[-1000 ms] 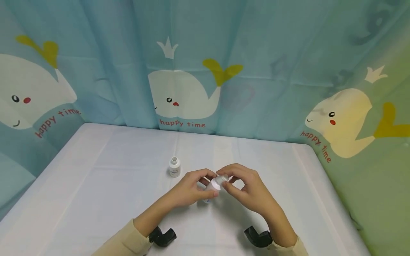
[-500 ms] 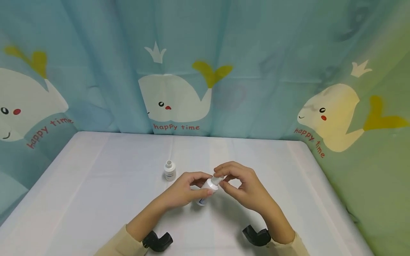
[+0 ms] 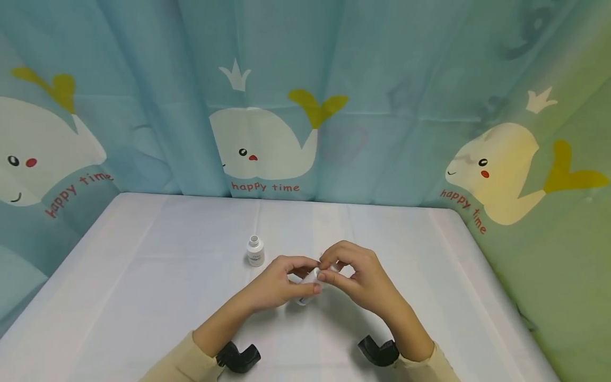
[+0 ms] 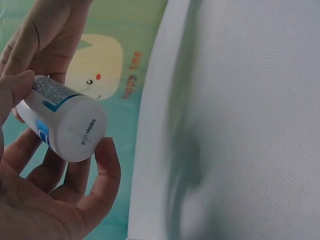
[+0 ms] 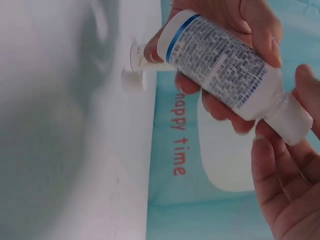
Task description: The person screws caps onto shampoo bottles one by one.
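The bottle [image 5: 220,65] lies tilted inside left grip [image 3: 278,287], cap [image 5: 292,121] inside right grip [image 3: 364,276].

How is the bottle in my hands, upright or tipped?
Tipped: the head view shows the held bottle slanting toward your right hand.

Tbl [image 3: 157,286]: wide room L of L hand [image 3: 281,285] and R of R hand [image 3: 359,273]. Betw. hands blocked: held btl [image 5: 220,62] + cap [image 5: 291,122] fill gap. 2nd btl [image 3: 255,252] upright just beyond L hand, in way of far-side reach. Near-side lane betw. L wrist mount [image 3: 239,358] & R wrist mount [image 3: 379,352]. Curtain [image 3: 382,148] walls far edge + both sides.
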`<state>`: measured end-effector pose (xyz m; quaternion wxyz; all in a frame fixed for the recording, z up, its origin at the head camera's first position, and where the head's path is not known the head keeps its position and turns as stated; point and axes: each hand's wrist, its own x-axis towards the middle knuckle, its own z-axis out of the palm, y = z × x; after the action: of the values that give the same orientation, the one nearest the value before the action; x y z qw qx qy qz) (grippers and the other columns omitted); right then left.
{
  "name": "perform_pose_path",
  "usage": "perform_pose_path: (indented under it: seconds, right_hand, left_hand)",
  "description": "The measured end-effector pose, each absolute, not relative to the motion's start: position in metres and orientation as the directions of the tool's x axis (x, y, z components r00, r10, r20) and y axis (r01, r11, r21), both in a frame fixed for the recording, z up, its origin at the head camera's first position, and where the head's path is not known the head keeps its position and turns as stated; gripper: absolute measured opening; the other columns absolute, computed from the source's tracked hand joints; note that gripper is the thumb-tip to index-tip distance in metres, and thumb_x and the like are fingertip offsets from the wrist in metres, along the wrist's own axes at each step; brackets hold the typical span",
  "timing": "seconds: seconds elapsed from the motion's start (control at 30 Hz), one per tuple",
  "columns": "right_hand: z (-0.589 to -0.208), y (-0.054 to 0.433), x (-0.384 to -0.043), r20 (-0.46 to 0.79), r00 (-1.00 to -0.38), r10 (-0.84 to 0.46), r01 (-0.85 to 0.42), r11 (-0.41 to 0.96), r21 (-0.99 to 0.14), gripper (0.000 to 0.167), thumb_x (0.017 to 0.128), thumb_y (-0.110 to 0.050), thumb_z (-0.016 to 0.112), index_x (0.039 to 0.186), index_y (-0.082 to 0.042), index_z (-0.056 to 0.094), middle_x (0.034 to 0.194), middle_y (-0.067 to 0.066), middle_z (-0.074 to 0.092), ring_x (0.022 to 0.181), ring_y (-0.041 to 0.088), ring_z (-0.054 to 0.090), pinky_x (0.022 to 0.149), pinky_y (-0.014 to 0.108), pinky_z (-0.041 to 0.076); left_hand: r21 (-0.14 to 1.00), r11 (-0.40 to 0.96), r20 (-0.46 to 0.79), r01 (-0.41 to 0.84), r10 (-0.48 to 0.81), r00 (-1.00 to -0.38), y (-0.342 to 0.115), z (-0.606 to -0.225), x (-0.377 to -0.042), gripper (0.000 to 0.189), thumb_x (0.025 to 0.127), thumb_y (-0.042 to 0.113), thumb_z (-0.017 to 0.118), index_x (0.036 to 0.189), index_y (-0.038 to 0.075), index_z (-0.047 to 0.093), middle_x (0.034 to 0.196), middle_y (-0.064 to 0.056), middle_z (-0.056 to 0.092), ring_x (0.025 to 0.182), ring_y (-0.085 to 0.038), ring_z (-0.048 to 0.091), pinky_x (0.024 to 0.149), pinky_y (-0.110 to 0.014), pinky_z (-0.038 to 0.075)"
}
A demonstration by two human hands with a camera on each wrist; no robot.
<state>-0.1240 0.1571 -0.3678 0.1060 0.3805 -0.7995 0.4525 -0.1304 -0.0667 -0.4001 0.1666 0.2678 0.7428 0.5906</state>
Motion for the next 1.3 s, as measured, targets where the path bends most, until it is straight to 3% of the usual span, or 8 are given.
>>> perform_pose_path:
  seconds: [0.23, 0.43, 0.67, 0.9, 1.3]
  right_hand:
    - [-0.365, 0.161, -0.125, 0.512, -0.654, -0.557, -0.728, 0.279, -0.627, 0.031, 0.088, 0.003, 0.065, 0.115, -0.013, 0.069, 0.111, -0.001, 0.071, 0.1, 0.012, 0.067, 0.079, 0.028, 0.058]
    - [-0.366, 0.161, -0.125, 0.52, -0.675, -0.523, -0.724, 0.333, -0.604, 0.025, 0.09, -0.007, 0.072, 0.113, -0.014, 0.07, 0.111, -0.003, 0.07, 0.098, 0.01, 0.066, 0.079, 0.028, 0.057]
    - [-0.365, 0.157, -0.124, 0.544, -0.655, -0.524, -0.747, 0.34, -0.572, 0.013, 0.091, -0.013, 0.074, 0.102, -0.02, 0.071, 0.106, -0.007, 0.067, 0.099, 0.009, 0.063, 0.076, 0.027, 0.055]
    - [-0.362, 0.16, -0.124, 0.54, -0.64, -0.547, -0.754, 0.313, -0.577, 0.031, 0.089, 0.002, 0.067, 0.115, -0.015, 0.071, 0.112, -0.002, 0.07, 0.099, 0.012, 0.066, 0.075, 0.026, 0.057]
    - [-0.361, 0.159, -0.122, 0.536, -0.67, -0.514, -0.731, 0.326, -0.6, 0.033, 0.09, -0.007, 0.074, 0.121, -0.015, 0.068, 0.127, 0.002, 0.064, 0.114, 0.017, 0.062, 0.08, 0.029, 0.057]
  left_hand:
    - [0.966, 0.182, 0.055, 0.183, 0.548, -0.835, -0.07, -0.398, -0.133, 0.04, 0.088, 0.025, 0.077, 0.126, 0.015, 0.068, 0.109, 0.0, 0.071, 0.1, -0.019, 0.064, 0.077, -0.031, 0.057]
    - [0.97, 0.167, 0.056, 0.175, 0.549, -0.834, -0.069, -0.395, -0.133, 0.038, 0.088, 0.023, 0.077, 0.125, 0.016, 0.069, 0.111, 0.001, 0.069, 0.1, -0.018, 0.064, 0.077, -0.033, 0.058]
    - [0.96, 0.174, 0.086, 0.219, 0.561, -0.823, -0.069, -0.391, -0.131, 0.036, 0.088, 0.024, 0.077, 0.122, 0.018, 0.07, 0.114, 0.005, 0.069, 0.103, -0.018, 0.06, 0.08, -0.034, 0.057]
    - [0.962, 0.176, 0.086, 0.21, 0.533, -0.842, -0.072, -0.39, -0.133, 0.037, 0.087, 0.023, 0.078, 0.123, 0.015, 0.069, 0.115, 0.0, 0.068, 0.1, -0.02, 0.061, 0.075, -0.032, 0.058]
    - [0.966, 0.165, 0.074, 0.197, 0.557, -0.827, -0.072, -0.387, -0.132, 0.038, 0.09, 0.023, 0.074, 0.126, 0.012, 0.067, 0.115, -0.002, 0.069, 0.102, -0.02, 0.063, 0.079, -0.032, 0.058]
